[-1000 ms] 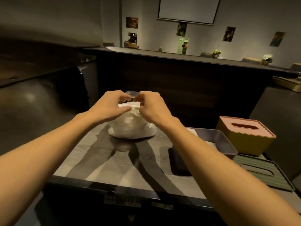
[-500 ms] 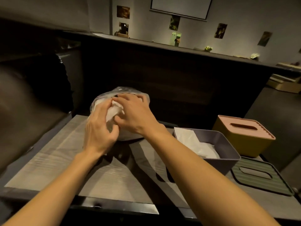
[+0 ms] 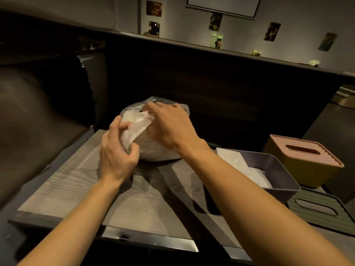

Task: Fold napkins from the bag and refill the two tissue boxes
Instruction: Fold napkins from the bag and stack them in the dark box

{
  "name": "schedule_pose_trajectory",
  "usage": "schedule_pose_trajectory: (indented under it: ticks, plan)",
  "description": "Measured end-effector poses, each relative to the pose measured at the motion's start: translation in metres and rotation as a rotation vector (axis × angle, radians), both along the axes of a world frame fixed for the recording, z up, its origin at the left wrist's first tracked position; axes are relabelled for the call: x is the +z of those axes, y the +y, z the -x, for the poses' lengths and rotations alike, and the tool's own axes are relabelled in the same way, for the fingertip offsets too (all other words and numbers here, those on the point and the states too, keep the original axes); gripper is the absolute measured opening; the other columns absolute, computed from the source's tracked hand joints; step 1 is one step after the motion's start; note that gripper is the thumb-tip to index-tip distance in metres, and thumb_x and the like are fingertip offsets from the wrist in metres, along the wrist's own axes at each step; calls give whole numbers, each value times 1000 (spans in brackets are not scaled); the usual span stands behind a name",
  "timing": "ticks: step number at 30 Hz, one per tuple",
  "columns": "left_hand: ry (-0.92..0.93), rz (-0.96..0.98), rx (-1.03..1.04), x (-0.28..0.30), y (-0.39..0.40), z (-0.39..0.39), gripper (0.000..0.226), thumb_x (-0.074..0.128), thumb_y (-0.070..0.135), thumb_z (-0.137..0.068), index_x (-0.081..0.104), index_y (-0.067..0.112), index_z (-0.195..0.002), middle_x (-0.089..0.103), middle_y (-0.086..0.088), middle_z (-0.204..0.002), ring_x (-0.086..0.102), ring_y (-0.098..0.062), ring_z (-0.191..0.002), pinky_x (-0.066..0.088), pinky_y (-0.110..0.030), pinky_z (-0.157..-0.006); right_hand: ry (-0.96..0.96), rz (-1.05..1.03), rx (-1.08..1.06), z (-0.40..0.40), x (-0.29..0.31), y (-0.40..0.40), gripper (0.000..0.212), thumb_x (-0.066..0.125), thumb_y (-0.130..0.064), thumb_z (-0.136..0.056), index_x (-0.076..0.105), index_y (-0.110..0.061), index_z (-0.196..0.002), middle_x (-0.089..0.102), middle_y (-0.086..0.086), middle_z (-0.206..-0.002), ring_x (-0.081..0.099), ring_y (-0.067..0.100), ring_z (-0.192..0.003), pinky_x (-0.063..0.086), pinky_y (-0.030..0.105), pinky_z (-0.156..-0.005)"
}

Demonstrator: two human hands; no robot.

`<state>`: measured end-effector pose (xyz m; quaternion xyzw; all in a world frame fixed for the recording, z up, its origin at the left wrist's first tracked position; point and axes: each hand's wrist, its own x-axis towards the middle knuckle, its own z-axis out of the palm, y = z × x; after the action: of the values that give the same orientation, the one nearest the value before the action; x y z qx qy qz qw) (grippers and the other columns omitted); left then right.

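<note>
Now the bag [image 3: 159, 150], a clear plastic one stuffed with white napkins, sits on the grey wood-grain table [image 3: 76, 181] toward its far edge, with both hands on it. On the near left side the left hand [image 3: 117, 156] has its fingers [image 3: 115, 125] curled around a loose fold of plastic or napkin, thumb and fingertips pinching it. From the right, the right hand [image 3: 171, 129] lies over the top of the bag, fingers bent and gathered at the opening; whether they pinch a napkin [image 3: 137, 127] or only the plastic cannot be told. That white sheet stretches between the two hands. To the right of the bag, near it, stands an open grey box [image 3: 282, 187] with white napkins inside, one sheet leaning against its far left corner. Just in front of that box a green slotted lid [image 3: 318, 214] lies flat on the table. Behind the grey box, touching or just beside it, is a yellow box [image 3: 299, 169] with its pink slotted lid on.
</note>
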<state>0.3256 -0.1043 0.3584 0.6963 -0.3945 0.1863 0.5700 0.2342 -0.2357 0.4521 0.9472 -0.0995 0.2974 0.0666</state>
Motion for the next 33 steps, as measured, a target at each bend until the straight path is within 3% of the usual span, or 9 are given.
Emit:
schedule_pose_trajectory:
  ticks: [4, 6, 10, 14, 18, 25, 28, 31, 33]
  plan:
    - [11, -16, -29, -1, -1, 2, 80, 56, 23, -82, 23, 25, -155, 60, 11, -136, 57, -29, -127, 52, -50, -101, 179, 88, 79, -2, 5, 7, 57, 63, -31, -98, 47, -23, -152, 58, 4, -147, 53, 23, -136, 36, 41, -112]
    - [14, 27, -56, 0, 0, 0, 83, 57, 21, -82, 18, 26, -154, 57, 1, -140, 57, -28, -127, 50, -49, -105, 211, 166, 68, -9, 3, 6, 41, 56, -26, -103, 57, -24, -143, 69, 2, -133, 64, 23, -121, 44, 42, -104]
    - [-29, 139, -22, 5, 3, 1, 83, 62, 9, -74, 27, 14, -149, 48, -19, -139, 46, -26, -132, 31, -21, -115, 204, 210, -28, -12, 6, 3, 25, 49, -20, -105, 70, -26, -116, 73, 1, -103, 70, 28, -96, 50, 41, -72]
    - [-11, 161, -14, 7, 6, 7, 71, 62, 10, -73, 41, 0, -140, 47, -22, -133, 46, -23, -125, 32, -14, -109, 46, 67, -4, -8, 14, 2, 33, 49, -16, -104, 72, -24, -127, 74, 8, -105, 70, 33, -101, 54, 47, -77]
    - [22, 203, -41, 10, 6, 19, 62, 62, 8, -76, 50, -2, -136, 49, -19, -131, 51, -24, -121, 42, -23, -104, -288, -131, 41, 2, 22, 3, 37, 55, -1, -100, 70, -14, -132, 76, 12, -114, 73, 31, -105, 61, 48, -85]
    - [53, 195, -290, 7, 14, 48, 24, 56, 16, -84, 66, 5, -103, 64, -5, -101, 63, -20, -97, 52, -32, -82, -507, -526, 0, 10, 37, -2, 34, 66, -9, -98, 71, -18, -130, 76, -2, -112, 69, 8, -101, 63, 26, -81]
    - [367, 104, -494, 6, 20, 57, 21, 60, 21, -85, 70, 9, -99, 71, -5, -89, 69, -23, -89, 56, -30, -77, -547, -730, 23, 14, 46, -3, 24, 60, -6, -100, 76, -13, -117, 70, -9, -95, 64, -1, -88, 55, 13, -66]
    - [881, 76, -651, 17, 22, 68, 18, 59, 9, -95, 69, 10, -111, 79, -7, -94, 75, -28, -91, 61, -29, -78, -568, -978, 71, 26, 39, 2, 14, 64, -13, -101, 77, -12, -98, 74, 6, -88, 70, 19, -84, 60, 37, -67]
    - [1153, 123, -726, 22, 22, 69, 29, 49, 15, -100, 65, 2, -120, 76, -23, -108, 72, -38, -107, 59, -42, -93, -545, -1222, 123, 38, 27, 14, 12, 66, -19, -102, 76, -12, -97, 76, 17, -97, 73, 34, -93, 61, 51, -77]
